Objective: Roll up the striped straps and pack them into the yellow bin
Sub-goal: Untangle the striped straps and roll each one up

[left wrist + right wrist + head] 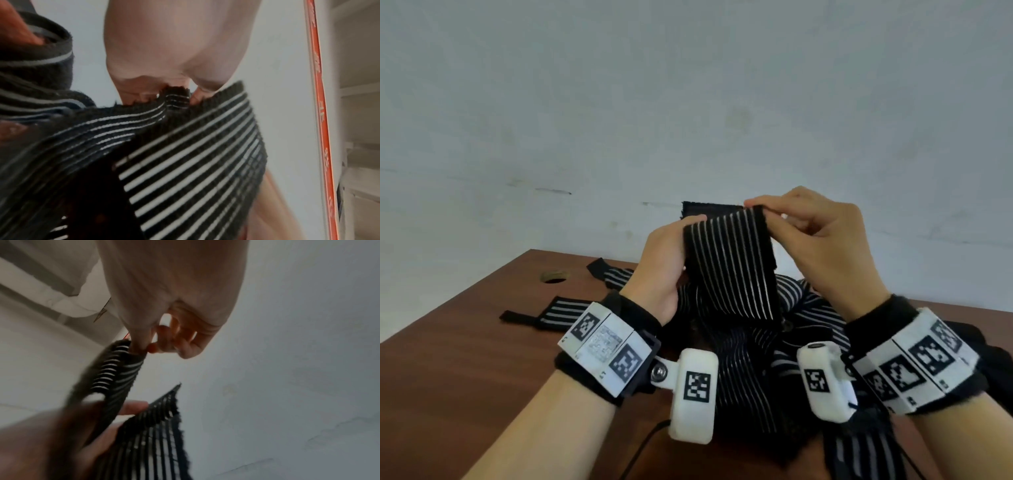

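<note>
Gripping one striped strap (732, 267) together, left hand (664, 260) held its side while right hand (822, 240) pinched its top edge.

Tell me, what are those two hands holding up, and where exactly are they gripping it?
One striped strap, lifted above the pile. The right hand pinches its folded top edge, and the left hand grips its left side just below the top.
</note>
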Motion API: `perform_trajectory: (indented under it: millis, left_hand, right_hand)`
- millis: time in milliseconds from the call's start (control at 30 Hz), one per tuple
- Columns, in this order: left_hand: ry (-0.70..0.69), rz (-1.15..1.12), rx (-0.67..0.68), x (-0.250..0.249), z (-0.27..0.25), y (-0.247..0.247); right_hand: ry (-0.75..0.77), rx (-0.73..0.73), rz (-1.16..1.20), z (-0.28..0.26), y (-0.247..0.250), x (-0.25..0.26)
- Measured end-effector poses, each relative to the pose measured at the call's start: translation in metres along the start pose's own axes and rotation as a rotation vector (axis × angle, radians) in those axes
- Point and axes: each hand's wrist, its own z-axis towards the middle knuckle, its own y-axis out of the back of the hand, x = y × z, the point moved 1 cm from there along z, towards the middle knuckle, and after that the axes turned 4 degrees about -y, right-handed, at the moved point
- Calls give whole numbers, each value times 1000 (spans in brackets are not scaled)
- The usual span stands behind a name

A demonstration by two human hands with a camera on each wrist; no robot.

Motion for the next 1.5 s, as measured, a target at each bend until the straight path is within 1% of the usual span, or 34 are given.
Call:
perform_trajectory:
  millis: [133, 200, 333, 400, 467, 567, 667, 700, 767, 800, 867, 933, 1000, 1033, 1067, 1133, 1167, 1200, 1233, 1300, 1400, 1433, 1500]
  left_hand:
    - [62, 2, -55, -4, 3, 5]
    - [84, 0, -80, -1, 8, 7]
    - [121, 5, -67, 6, 10, 5]
    - [129, 18, -56, 7, 9, 4]
    - [121, 23, -44, 8, 6, 3]
    - [91, 24, 34, 8, 1, -2]
    - [50, -49, 87, 5, -1, -6]
    - [43, -54, 119, 5, -1, -7]
    - [40, -18, 173, 6, -2, -9]
    - [30, 16, 163, 7, -3, -10]
    - [-27, 89, 78, 10, -3, -9]
    - [-75, 87, 8, 12, -2, -8]
    - [-77, 28, -55, 12, 0, -7]
    - [-72, -9, -82, 12, 1, -5]
    - [-65, -37, -100, 12, 2, -3]
    - [-45, -59, -117, 12, 5, 1]
    - [-34, -60, -119, 11, 5, 2]
    - [-25, -64, -120, 10, 3, 2]
    - [-20, -74, -121, 9, 2, 2]
    - [-16, -104, -147, 7, 4, 4]
    - [8, -160, -229, 7, 14, 15]
    - [25, -178, -247, 9, 17, 19]
    - [50, -209, -295, 13, 21, 23]
  right_hand:
    - [-99, -99, 101, -11, -7, -12]
    - [-162, -66, 91, -15, -13, -19]
    - [-92, 31, -16, -14, -11, -23]
    - [-97, 42, -39, -13, -7, -22]
    - [-138, 55, -23, -12, -1, -21]
    - [-210, 99, 151, -12, 3, -13]
    - [-348, 117, 393, -11, 4, -11]
    - [-367, 122, 416, -11, 4, -14]
    - [-372, 153, 387, -12, 3, -19]
    - [-372, 159, 375, -12, 3, -21]
    - [-369, 162, 386, -12, 2, -21]
    - [-349, 185, 342, -13, -1, -21]
    - [-342, 247, 111, -14, -2, -23]
    - [-374, 319, -17, -15, -3, -23]
    - [-417, 431, -137, -17, -5, -24]
    - [-446, 725, -333, -22, -8, -32]
    - [-438, 812, -403, -24, -9, -35]
    - [-437, 825, -421, -24, -10, -35]
    - [-454, 779, -390, -23, -10, -35]
    - [-551, 593, -209, -19, -6, -35]
    - [-681, 296, 196, -12, 4, -32]
    - [-733, 225, 352, -11, 8, -31]
    - [-842, 153, 693, -9, 14, -28]
